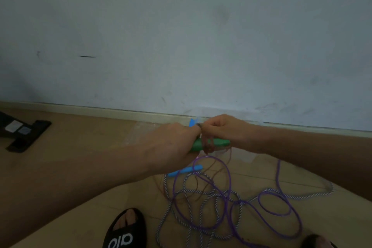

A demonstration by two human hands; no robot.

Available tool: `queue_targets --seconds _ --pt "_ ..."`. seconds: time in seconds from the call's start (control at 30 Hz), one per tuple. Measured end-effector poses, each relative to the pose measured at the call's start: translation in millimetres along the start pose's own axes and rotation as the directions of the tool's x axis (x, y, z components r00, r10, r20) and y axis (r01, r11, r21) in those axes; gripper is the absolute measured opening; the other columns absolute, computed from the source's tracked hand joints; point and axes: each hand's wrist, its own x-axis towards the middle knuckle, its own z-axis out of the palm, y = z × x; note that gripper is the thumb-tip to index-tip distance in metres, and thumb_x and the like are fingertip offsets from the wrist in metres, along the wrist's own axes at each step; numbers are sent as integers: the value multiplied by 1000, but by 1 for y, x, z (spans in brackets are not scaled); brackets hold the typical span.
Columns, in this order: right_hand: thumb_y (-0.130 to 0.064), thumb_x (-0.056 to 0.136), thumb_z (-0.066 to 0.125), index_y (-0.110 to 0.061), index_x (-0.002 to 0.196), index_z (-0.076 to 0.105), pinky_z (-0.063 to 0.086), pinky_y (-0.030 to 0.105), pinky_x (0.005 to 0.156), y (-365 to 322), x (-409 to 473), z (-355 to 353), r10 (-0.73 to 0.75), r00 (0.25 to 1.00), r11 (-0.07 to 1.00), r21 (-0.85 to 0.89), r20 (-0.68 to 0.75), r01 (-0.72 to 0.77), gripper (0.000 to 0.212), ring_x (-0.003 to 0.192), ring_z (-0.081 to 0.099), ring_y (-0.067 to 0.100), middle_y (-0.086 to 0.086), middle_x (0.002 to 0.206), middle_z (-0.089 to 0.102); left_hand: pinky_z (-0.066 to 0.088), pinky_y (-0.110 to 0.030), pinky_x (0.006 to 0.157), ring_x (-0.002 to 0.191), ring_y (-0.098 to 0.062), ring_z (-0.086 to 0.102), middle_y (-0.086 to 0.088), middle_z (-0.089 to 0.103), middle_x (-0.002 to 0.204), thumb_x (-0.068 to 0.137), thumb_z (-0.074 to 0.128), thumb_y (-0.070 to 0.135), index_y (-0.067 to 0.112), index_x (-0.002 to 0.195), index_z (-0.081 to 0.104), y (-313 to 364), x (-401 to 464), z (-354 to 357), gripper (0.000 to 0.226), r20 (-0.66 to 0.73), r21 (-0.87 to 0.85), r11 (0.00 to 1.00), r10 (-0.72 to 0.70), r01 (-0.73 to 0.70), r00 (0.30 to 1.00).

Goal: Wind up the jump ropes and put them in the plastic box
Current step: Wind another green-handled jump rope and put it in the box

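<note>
My left hand (177, 145) grips the green handles (218, 143) of a jump rope, held level above the floor. A thin brown rope (208, 146) is wound several times round the handles. My right hand (219, 130) pinches that rope just above the handles. On the floor below lie a tangled purple rope (267, 203) and a white-and-blue twisted rope (201, 191). A blue handle (186, 170) lies beneath my left hand. A clear plastic box (145, 133) with a blue clip (192, 122) stands by the wall, mostly hidden behind my hands.
A pale wall with a skirting board (100, 109) runs across the back. A black object (24, 133) lies on the floor at the far left. My feet in black slippers (126, 229) stand at the bottom edge, close to the tangled ropes.
</note>
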Motion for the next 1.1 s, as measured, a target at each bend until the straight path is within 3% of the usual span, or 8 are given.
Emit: queue_targets --seconds 0.17,0.33,0.4,0.5,0.63,0.77,0.93,1.1 --pt "-6 99 49 -19 64 51 33 16 44 15 -17 18 61 996 998 14 -66 -60 37 37 39 -2 -15 42 49 33 -20 56 84 -14 61 6 67 92 88 56 36 33 105 56 21 0 -10 17 -73 -129 992 -7 -3 997" --pt "-45 103 33 -22 51 35 22 19 39 13 -25 48 185 951 973 181 -247 -142 56 38 27 8 -10 40 32 35 -13 47 65 -14 55 1 62 72 82 62 24 17 93 66 20 13 -5 13 -33 -308 921 -260 238 965" --pt "-47 103 30 -18 57 42 32 23 47 11 -36 54 97 957 992 -57 -274 -117 55 46 38 11 -6 47 41 33 -14 40 56 -13 50 2 54 62 81 65 19 12 82 64 9 21 0 7 79 -373 855 -359 361 930" --pt "-39 105 29 -19 65 41 40 33 58 -5 -54 62 -122 984 878 -477 -132 45 46 55 45 18 -1 57 44 34 -15 44 57 -8 50 2 53 67 86 63 22 15 82 61 -8 21 9 9 175 -275 848 -419 453 891" --pt "-37 101 40 -23 58 42 32 28 49 -32 -38 40 -297 943 799 -580 -148 160 45 46 40 9 -3 50 45 36 -25 61 87 -19 63 0 67 98 84 53 13 22 97 60 -9 8 19 18 155 34 973 -230 228 961" --pt "-39 95 55 -21 53 46 30 19 48 -41 -17 6 -338 923 829 -523 -186 198 46 45 41 8 -6 47 45 28 -22 53 79 -20 60 -4 66 101 91 49 14 18 108 59 5 6 9 20 156 168 983 -106 79 982" --pt "-42 95 57 -15 55 36 30 18 46 -38 4 -8 -307 935 874 -440 -178 204 53 43 29 9 -7 48 28 29 -23 48 70 -17 51 -4 64 97 92 51 19 19 113 52 16 3 -1 20 152 110 994 -41 25 987" --pt "-44 97 54 -20 49 39 27 16 43 -17 18 -13 -144 972 961 -261 -186 92 55 40 31 6 -9 42 34 38 -26 54 80 -19 63 0 67 88 86 59 23 23 103 59 10 6 -11 18 -36 -127 989 -77 71 996"
